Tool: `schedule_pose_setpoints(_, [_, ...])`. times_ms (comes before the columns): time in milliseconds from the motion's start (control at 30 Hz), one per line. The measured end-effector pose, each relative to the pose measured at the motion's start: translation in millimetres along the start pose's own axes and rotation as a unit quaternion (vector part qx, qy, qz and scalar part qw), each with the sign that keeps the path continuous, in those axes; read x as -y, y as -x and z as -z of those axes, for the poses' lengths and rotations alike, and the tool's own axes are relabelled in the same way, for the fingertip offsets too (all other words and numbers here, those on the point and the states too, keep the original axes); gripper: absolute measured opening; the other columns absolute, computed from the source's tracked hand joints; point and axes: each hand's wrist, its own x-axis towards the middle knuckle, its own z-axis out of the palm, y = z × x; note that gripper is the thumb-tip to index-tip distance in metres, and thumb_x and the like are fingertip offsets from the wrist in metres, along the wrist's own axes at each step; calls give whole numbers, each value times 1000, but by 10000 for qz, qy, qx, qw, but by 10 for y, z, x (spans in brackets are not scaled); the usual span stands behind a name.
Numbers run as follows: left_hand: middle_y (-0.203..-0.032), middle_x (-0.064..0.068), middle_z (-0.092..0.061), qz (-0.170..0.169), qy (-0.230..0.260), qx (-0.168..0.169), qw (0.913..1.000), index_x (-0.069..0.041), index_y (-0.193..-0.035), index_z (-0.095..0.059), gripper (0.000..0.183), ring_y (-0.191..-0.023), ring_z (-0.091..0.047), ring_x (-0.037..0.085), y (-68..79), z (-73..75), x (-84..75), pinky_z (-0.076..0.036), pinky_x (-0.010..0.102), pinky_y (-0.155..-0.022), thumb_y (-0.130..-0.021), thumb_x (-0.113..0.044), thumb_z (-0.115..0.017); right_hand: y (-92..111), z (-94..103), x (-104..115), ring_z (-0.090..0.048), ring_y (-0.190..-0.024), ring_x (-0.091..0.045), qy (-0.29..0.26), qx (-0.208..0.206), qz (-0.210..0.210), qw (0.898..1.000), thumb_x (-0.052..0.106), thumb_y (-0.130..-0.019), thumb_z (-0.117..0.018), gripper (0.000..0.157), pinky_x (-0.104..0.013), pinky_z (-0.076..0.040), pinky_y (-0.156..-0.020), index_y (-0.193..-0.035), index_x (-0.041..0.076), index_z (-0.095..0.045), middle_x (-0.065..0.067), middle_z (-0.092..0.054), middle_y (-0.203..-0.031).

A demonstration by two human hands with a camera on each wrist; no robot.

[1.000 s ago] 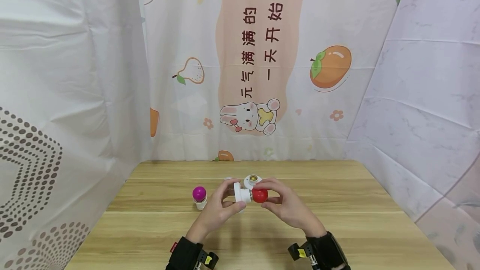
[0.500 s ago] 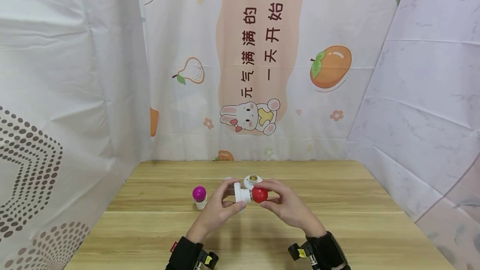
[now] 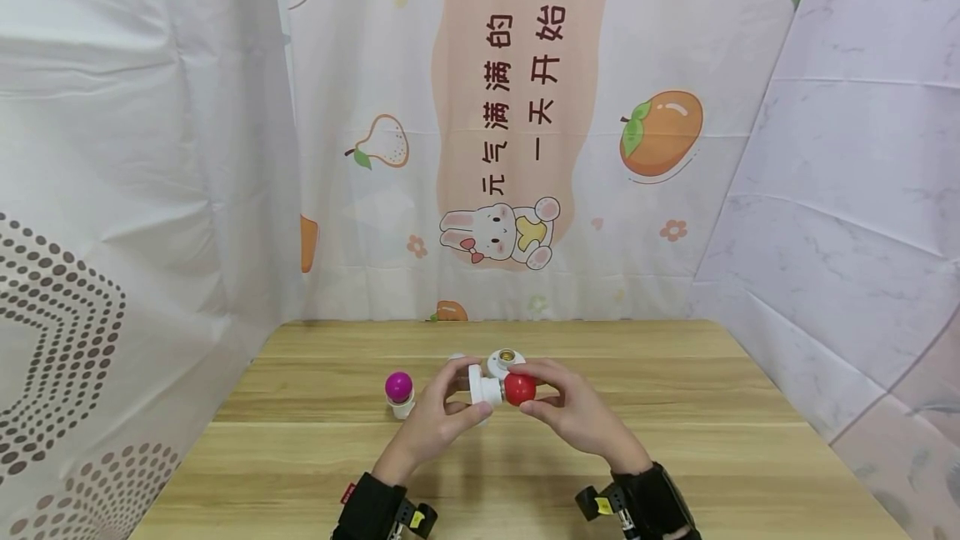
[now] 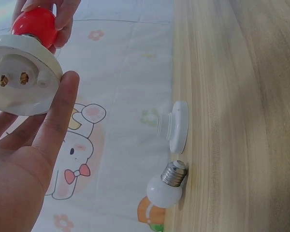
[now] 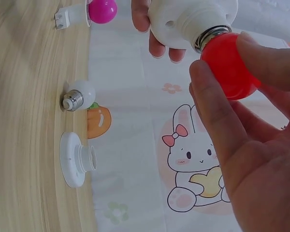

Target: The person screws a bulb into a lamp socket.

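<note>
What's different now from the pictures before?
Nothing clearly moved, and nothing was grabbed or let go. As before, the left hand holds the white socket and the right hand the red bulb. The purple bulb stayed put too.

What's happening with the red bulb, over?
Left hand holds white socket. Right hand pinches red bulb, some metal thread showing between bulb and socket. Nothing seen blocking them.
</note>
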Motion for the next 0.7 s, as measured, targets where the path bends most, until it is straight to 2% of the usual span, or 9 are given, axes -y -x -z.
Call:
schedule_pose_setpoints(233, [-138,26,-50,-9,24,28,10000,-13,-147,-44,57,-123,-54,33,-6,-1,5,-57,31,-90,-97,-19,-70,1,-3,1,-59,-114,-34,-30,-20,-75,10000,12,-93,-74,46,-28,-58,-83,-138,12,-63,-15,-57,-140])
schedule_pose_setpoints(467, [-133,15,-54,22,35,42,10000,-14,-146,-45,56,-121,-55,31,-8,-2,5,-58,33,-89,-96,-19,-70,2,3,-3,-59,-112,-33,39,-43,-137,9999,16,-94,-74,46,-28,-58,-83,-138,12,-63,-13,-59,-138])
schedule_pose_setpoints(700, [-133,14,-55,52,34,33,10000,-14,-146,-46,56,-120,-56,30,-6,-5,6,-58,33,-89,-96,-18,-70,1,-5,-6,-61,-111,-30,91,-46,-286,9995,18,-96,-72,44,-27,-57,-83,-138,10,-62,-16,-59,-138])
